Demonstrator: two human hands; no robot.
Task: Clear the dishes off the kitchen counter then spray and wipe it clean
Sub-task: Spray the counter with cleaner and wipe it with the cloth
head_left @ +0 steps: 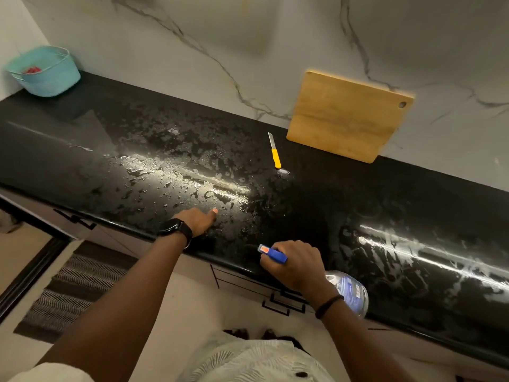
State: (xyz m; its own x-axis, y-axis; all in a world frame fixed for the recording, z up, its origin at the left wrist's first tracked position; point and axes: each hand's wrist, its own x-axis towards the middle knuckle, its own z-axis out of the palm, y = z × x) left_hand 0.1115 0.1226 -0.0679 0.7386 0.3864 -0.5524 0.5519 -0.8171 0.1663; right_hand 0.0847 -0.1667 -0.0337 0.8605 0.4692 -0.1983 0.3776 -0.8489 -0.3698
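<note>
While my right hand [294,267] grips the bottle [349,293], my left hand [197,220] rests on the counter [330,205] close to its front edge. The right fingers are curled tight around the blue spray head [272,254]. Its orange tip points to the left, just above the edge of the counter. The clear body of the bottle is tilted, and it goes down and to the right behind my wrist, so I see only a part of it.

On the left hand, the thumb [213,211] is straight and lies on the wet surface. The other fingers are hidden behind the back of the hand, so I cannot tell if they are bent or flat. I see nothing held in this hand. A black watch [175,227] is on the left wrist and a thin dark band [329,306] is on the right wrist.

The counter is black and shiny. Drops and patches of liquid cover much of it, mostly in front of my left hand, and there are white streaks at the right side. A knife [274,154] with a yellow handle lies flat near the back. Just beside it, a wooden board [349,117] stands tilted against the marble wall [192,31]. Far at the left corner stands a teal basket [52,78] with something red inside. Below on the floor lies a striped rug [71,288].
</note>
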